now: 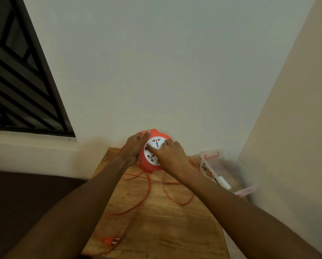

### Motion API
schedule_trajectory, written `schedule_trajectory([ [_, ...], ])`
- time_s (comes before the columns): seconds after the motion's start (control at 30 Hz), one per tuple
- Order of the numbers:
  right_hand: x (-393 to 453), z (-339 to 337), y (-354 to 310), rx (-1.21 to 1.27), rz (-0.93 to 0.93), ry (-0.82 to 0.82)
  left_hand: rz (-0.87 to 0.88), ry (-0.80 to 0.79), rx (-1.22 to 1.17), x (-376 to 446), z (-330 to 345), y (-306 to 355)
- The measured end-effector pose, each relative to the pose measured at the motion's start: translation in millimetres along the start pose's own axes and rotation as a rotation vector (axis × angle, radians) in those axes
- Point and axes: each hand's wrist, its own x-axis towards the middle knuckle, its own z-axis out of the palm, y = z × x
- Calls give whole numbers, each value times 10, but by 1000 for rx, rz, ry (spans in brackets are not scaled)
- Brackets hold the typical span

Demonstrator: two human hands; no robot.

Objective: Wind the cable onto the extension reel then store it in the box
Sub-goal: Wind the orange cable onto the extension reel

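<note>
An orange extension reel (pixel 149 165) with a white socket face is held tilted above the far end of a wooden table (pixel 167 225). My left hand (pixel 135 146) grips the reel's left rim. My right hand (pixel 172 155) lies on the white face with its fingers curled over the centre. The thin orange cable (pixel 149 186) hangs from the reel and lies in loose loops across the table. Its orange plug (pixel 110 240) rests near the table's front left edge. A clear plastic box (pixel 229 165) with pink latches stands open to the right of the table.
A white wall rises just behind the table, with a barred window (pixel 20 77) at the upper left. A beige wall closes in on the right beyond the box. A dark surface (pixel 25 199) lies left of the table.
</note>
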Motion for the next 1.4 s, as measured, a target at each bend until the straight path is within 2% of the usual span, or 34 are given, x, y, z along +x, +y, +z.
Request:
schedule_trajectory([
  [0.2, -15, 63, -40, -50, -37, -2, -9, 6, 74, -49, -18, -10],
  [0.3, -23, 116, -79, 60, 88, 24, 7, -9, 57, -93, -19, -73],
  [0.37, -35, 164, -119, 246, 262, 65, 36, 11, -9, -137, 2, -136],
  [0.53, -94, 319, -292, 968, 718, 65, 46, 95, -61, -215, 61, -293],
  [0.63, -115, 396, -374, 1221, 838, 25, 22, 81, -35, -222, 32, -343],
  [0.7, -141, 425, -381, 1144, 780, 10, 0, 61, -24, -206, 7, -351],
  [0.77, -193, 400, -358, 918, 666, 52, -32, 42, -51, -180, -13, -339],
  [0.9, -243, 350, -202, 451, 250, 148, -36, 17, 10, -99, -79, -286],
  [0.97, -199, 322, -116, 310, 19, 107, -27, -29, 33, -78, -106, -249],
  [1.03, -137, 273, -60, 189, -98, 58, -22, -55, 73, -62, -113, -223],
  [1.17, -38, 181, -92, 5, -107, 65, -20, -63, 135, -46, -91, -157],
  [1.4, 21, 105, -193, -23, 15, 17, -15, -56, 156, -8, -125, -102],
])
